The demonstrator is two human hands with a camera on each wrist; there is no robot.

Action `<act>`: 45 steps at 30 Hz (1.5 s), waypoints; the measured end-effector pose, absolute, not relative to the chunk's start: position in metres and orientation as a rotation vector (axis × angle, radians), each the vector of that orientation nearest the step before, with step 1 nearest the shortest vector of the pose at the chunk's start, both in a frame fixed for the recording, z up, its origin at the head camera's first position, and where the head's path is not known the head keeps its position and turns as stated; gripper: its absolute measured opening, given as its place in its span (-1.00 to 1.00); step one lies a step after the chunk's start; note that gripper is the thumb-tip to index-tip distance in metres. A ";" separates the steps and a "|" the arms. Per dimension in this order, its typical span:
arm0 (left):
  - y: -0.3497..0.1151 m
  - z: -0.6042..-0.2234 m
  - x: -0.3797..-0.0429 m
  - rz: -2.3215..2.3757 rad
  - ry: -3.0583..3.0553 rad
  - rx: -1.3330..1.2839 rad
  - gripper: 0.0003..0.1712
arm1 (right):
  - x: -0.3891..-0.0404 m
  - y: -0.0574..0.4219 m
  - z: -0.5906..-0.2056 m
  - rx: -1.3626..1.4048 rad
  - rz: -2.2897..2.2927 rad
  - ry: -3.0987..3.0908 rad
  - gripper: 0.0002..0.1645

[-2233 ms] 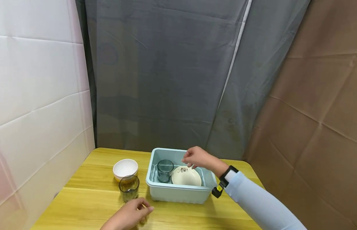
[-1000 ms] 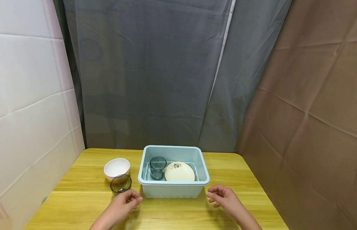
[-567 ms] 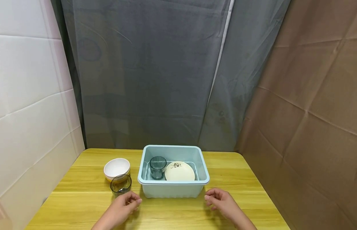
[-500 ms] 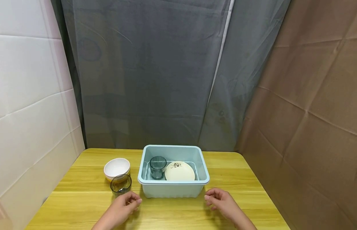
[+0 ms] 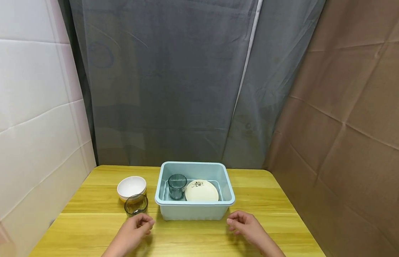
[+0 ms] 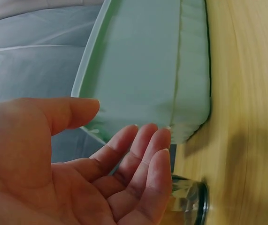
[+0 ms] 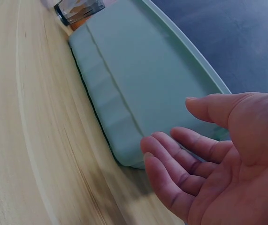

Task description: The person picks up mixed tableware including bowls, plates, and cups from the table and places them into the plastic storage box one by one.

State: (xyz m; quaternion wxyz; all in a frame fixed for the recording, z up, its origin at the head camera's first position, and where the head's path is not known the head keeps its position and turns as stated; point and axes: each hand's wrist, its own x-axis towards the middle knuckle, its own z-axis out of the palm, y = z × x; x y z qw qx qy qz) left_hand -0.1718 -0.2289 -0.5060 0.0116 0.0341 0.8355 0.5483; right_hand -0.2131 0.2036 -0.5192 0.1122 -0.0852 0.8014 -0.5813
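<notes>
In front of a light blue plastic tub (image 5: 194, 212), my left hand (image 5: 131, 232) hovers with relaxed, slightly bent fingers and nothing in them; the left wrist view shows its bare palm. My right hand (image 5: 250, 230) is in a like pose off the tub's front right corner, also holding nothing. Inside the tub stand a dark tinted drinking glass (image 5: 177, 187) and, right of it, a cream plate (image 5: 202, 191) with a dark floral print. A second glass (image 5: 136, 204) is on the table just beyond my left hand, which hides part of its base.
Behind the second glass sits a white bowl (image 5: 131, 187) with yellow on its lower outside, left of the tub. The wooden table (image 5: 267, 196) has a grey curtain at its back, a white one on the left and a brown one on the right.
My right hand was over the tub 2.2 seconds ago and has come down to its front right. My left hand has shifted only slightly. Tub, glasses, plate and bowl stay put.
</notes>
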 end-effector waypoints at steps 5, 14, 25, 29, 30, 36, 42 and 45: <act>-0.237 -0.494 -0.169 1.691 2.675 -0.105 -0.82 | -0.212 0.205 -0.521 -0.255 -1.703 2.332 -0.62; -0.272 -0.473 -0.177 1.436 3.045 -0.453 -0.59 | -0.208 0.205 -0.520 -0.253 -1.695 2.310 -0.59; -0.278 -0.486 -0.200 1.392 3.048 -0.409 -0.47 | -0.207 0.207 -0.522 -0.282 -1.686 2.295 -0.58; -0.282 -0.489 -0.204 1.375 3.033 -0.391 -0.52 | -0.208 0.209 -0.521 -0.276 -1.686 2.289 -0.58; -0.282 -0.489 -0.204 1.374 3.028 -0.387 -0.53 | -0.208 0.209 -0.521 -0.276 -1.685 2.288 -0.59; -0.283 -0.490 -0.206 1.356 3.037 -0.373 -0.53 | -0.208 0.209 -0.520 -0.287 -1.687 2.289 -0.59; -0.280 -0.492 -0.209 1.325 3.102 -0.359 -0.67 | -0.207 0.206 -0.521 -0.268 -1.692 2.290 -0.60; -0.281 -0.492 -0.207 1.323 3.110 -0.339 -0.69 | -0.206 0.206 -0.522 -0.261 -1.691 2.284 -0.58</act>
